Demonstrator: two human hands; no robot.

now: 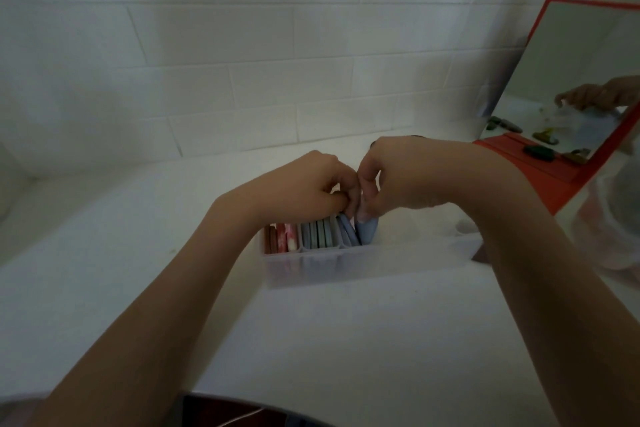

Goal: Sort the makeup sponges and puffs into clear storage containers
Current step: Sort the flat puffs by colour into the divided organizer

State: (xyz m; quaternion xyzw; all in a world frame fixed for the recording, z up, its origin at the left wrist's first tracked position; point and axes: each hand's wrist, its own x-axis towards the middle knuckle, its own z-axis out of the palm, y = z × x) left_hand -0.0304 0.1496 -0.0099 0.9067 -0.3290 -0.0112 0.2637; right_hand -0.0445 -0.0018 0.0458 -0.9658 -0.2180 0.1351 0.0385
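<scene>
White counter (104, 236), backed by a white tiled wall (207, 45), carries the work area.

Clear storage container (346, 265): stands on the counter at centre, long side facing the camera, divided into compartments. Contents stand on edge, packed side by side — brown and pink-white puffs (282, 237) in the leftmost compartment, grey-green puffs (320, 234) in the next, pale blue puffs (346, 229) in the third.

Left hand (311, 184): positioned over the container's middle, fingers curled downward onto the tops of the blue puffs. Whether the fingers pinch a puff or only press against the row cannot be determined; the fingertips are hidden.

Right hand (398, 177): touching the left hand, thumb and fingers closed around the upper end of a blue sponge (367, 230), which stands upright in the container just right of the blue puffs.

Red-framed mirror (571, 80): propped at the far right on its red base — the glass reflects a hand and several small dark items, too blurred to identify.
</scene>
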